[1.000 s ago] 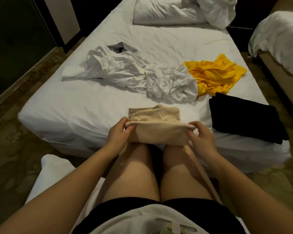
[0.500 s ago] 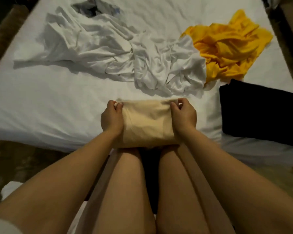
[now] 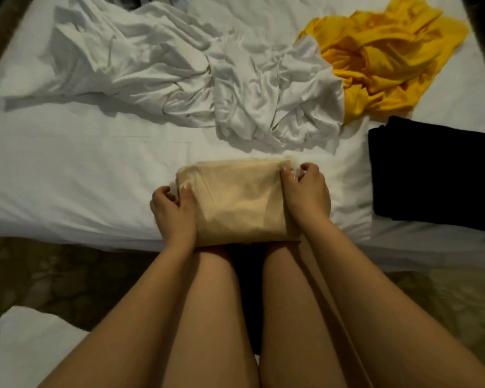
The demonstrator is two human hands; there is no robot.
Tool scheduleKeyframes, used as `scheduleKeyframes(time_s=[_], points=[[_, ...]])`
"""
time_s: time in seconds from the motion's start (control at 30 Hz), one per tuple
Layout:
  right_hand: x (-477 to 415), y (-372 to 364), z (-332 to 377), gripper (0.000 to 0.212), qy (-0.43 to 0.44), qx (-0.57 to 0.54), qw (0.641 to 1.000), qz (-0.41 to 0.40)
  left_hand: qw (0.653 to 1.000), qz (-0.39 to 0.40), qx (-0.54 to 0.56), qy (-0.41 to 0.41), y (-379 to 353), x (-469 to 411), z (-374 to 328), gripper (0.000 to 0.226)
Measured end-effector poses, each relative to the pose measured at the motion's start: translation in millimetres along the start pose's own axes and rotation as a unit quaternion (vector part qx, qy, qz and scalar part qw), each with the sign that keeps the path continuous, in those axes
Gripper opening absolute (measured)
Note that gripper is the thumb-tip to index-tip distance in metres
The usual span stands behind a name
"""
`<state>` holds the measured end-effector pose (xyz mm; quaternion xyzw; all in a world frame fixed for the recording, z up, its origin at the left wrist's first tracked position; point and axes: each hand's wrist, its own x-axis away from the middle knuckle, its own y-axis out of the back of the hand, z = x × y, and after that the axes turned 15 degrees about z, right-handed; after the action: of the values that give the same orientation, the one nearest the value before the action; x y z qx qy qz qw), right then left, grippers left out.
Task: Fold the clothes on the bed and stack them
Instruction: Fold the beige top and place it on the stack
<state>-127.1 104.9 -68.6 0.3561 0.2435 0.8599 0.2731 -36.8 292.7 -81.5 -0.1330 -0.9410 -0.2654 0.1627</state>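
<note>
A folded beige garment (image 3: 235, 200) lies at the near edge of the white bed (image 3: 67, 177), just above my knees. My left hand (image 3: 172, 214) grips its left side, thumb on top and fingers curled under. At the garment's far right corner, my right hand (image 3: 305, 194) pinches the cloth with curled fingers. Further back lie crumpled white clothes (image 3: 193, 79) and a rumpled yellow garment (image 3: 381, 60). A folded black garment (image 3: 437, 172) rests to the right.
The bed's near edge runs across the view just behind my knees. Dark patterned floor (image 3: 53, 275) shows below it. A white pillow (image 3: 31, 354) sits at the lower left beside my thigh.
The beige garment was folded over from my knees onto the bed and my hands moved forward with it. The camera tipped down and closer. My left hand slid back toward me along the garment's side.
</note>
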Motion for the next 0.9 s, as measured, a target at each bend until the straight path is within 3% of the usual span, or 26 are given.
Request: scheduleKeyframes(time_s=[0.07, 0.17, 0.27, 0.4, 0.6, 0.77, 0.9], points=[[6.0, 2.9, -0.6, 0.056, -0.031, -0.003, 0.999, 0.039, 0.999, 0.023, -0.011, 0.038, 5.0, 6.4, 0.8, 0.048], [10.6, 5.8, 0.7, 0.062, -0.057, -0.055, 0.989, 0.121, 0.986, 0.133, -0.055, 0.089, 8.1, 7.4, -8.9, 0.058], [19.0, 8.6, 3.2, 0.051, -0.037, -0.099, 0.984, 0.147, 0.976, 0.202, -0.030, 0.078, 13.2, 8.4, -17.8, 0.060], [34.7, 15.4, 1.5, 0.029, 0.020, -0.129, 0.987, 0.094, 0.982, 0.189, 0.010, -0.013, 22.6, 21.7, -24.9, 0.043], [54.6, 58.0, 1.1, 0.024, 0.095, -0.160, 0.982, -0.012, 0.976, 0.192, 0.059, -0.090, 14.9, 48.3, -64.8, 0.025], [69.2, 122.5, -15.4, 0.023, 0.132, -0.173, 0.972, -0.084, 0.964, 0.215, 0.073, -0.139, -23.9, 77.6, -113.1, 0.044], [66.5, 177.0, -44.5, 0.029, 0.120, -0.195, 0.965, -0.132, 0.956, 0.237, 0.079, -0.152, -76.9, 95.6, -147.2, 0.043]])
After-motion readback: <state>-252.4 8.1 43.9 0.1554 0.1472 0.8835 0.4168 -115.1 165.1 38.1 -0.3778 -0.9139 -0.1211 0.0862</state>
